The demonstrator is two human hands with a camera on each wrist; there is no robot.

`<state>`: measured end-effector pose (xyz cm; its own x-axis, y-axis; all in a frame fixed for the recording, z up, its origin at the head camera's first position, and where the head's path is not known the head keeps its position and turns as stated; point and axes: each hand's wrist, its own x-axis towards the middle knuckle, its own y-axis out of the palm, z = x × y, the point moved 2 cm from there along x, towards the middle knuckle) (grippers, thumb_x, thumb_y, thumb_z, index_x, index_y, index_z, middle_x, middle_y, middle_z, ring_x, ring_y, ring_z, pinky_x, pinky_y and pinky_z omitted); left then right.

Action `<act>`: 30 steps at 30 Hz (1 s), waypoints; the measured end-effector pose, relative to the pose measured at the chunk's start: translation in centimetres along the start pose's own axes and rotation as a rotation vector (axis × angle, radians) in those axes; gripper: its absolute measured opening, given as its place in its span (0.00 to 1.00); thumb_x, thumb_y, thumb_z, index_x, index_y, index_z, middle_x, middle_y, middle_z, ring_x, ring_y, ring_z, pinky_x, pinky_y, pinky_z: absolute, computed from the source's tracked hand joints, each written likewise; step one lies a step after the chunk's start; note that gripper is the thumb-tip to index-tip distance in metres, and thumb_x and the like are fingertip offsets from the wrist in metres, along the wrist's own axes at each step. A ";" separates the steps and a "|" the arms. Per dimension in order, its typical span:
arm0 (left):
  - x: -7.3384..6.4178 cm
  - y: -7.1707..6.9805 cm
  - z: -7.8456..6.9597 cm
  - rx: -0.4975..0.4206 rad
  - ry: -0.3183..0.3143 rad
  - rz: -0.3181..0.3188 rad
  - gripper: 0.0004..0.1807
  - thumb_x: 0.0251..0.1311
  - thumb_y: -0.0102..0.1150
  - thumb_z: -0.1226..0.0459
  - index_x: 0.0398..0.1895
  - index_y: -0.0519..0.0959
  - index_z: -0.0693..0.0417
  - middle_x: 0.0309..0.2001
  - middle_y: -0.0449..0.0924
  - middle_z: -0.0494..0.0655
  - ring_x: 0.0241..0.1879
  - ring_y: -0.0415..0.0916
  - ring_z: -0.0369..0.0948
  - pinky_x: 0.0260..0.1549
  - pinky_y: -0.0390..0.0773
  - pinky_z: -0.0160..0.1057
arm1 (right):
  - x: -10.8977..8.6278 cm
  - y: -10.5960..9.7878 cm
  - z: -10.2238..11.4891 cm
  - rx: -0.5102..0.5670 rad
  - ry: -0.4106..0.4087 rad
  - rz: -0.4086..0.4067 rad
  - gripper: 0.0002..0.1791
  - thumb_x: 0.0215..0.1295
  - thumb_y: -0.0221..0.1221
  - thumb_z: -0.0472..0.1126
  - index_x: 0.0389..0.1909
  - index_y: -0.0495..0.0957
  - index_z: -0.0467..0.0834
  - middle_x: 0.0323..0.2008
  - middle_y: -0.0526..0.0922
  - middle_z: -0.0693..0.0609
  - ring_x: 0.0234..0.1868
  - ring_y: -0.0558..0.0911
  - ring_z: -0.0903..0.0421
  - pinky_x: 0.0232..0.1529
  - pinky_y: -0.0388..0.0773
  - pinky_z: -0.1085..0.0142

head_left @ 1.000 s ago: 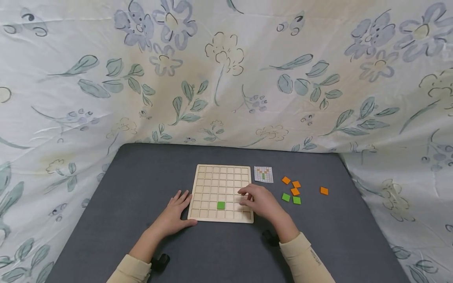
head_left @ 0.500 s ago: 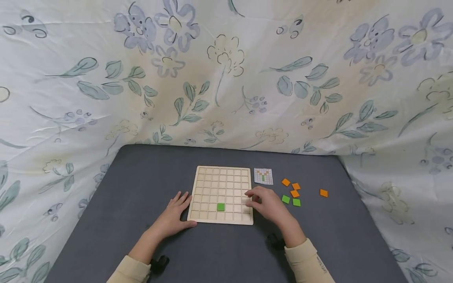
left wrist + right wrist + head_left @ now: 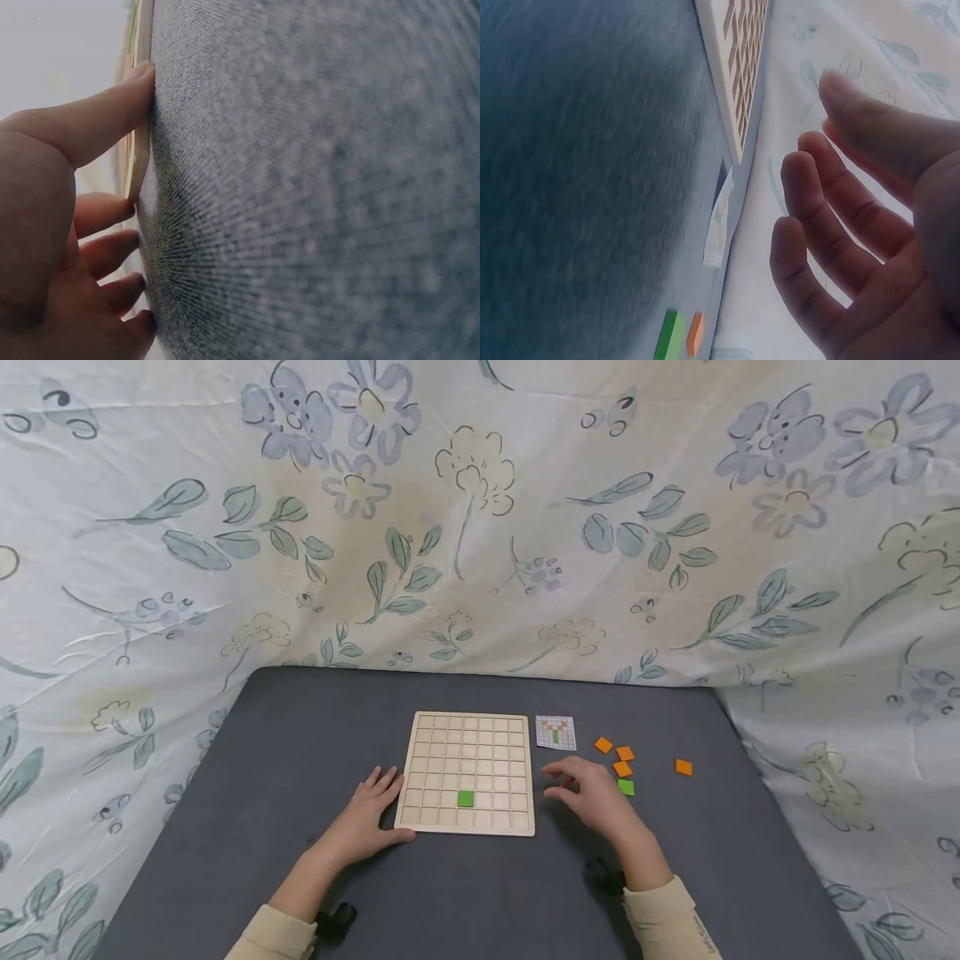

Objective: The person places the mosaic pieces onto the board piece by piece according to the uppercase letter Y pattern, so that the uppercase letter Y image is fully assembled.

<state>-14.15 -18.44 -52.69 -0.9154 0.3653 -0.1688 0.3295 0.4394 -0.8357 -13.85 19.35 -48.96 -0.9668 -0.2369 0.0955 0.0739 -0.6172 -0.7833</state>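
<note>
A pale wooden grid board [image 3: 495, 743] lies on the dark table, one green square tile [image 3: 466, 798] set in a cell near its front. My left hand [image 3: 362, 823] rests spread at the board's front left corner. In the left wrist view its thumb [image 3: 124, 97] touches the board's edge [image 3: 139, 161]. Just off the board's right side hovers my right hand [image 3: 592, 795], fingers loosely bent and nothing between them. Close beyond it another green tile [image 3: 627, 787] shows; the right wrist view has a green tile [image 3: 669, 334] low down too.
Several orange tiles [image 3: 623, 769] lie right of the board, with a lone orange tile [image 3: 683, 767] farther right. A small printed pattern card [image 3: 555, 733] sits by the board's back right corner. Floral cloth [image 3: 480, 543] hangs behind the table [image 3: 330, 718].
My right hand has moved right, from over the board to beside it, and now covers one of the loose green tiles. The left hand stays at the board's corner.
</note>
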 end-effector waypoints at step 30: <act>-0.1 0.0 0.1 -0.005 0.012 -0.003 0.54 0.54 0.73 0.44 0.79 0.58 0.56 0.80 0.51 0.57 0.80 0.38 0.60 0.75 0.47 0.65 | -3.0 -4.2 -6.1 -0.043 0.141 -0.080 0.21 0.59 0.72 0.37 0.54 0.84 0.42 0.49 0.85 0.45 0.41 0.82 0.52 0.40 0.83 0.55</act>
<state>-14.10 -18.57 -52.78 -0.9137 0.3736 -0.1597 0.3276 0.4449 -0.8335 -12.79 27.19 -49.70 -0.9941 -0.0791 0.0742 -0.0125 -0.5963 -0.8027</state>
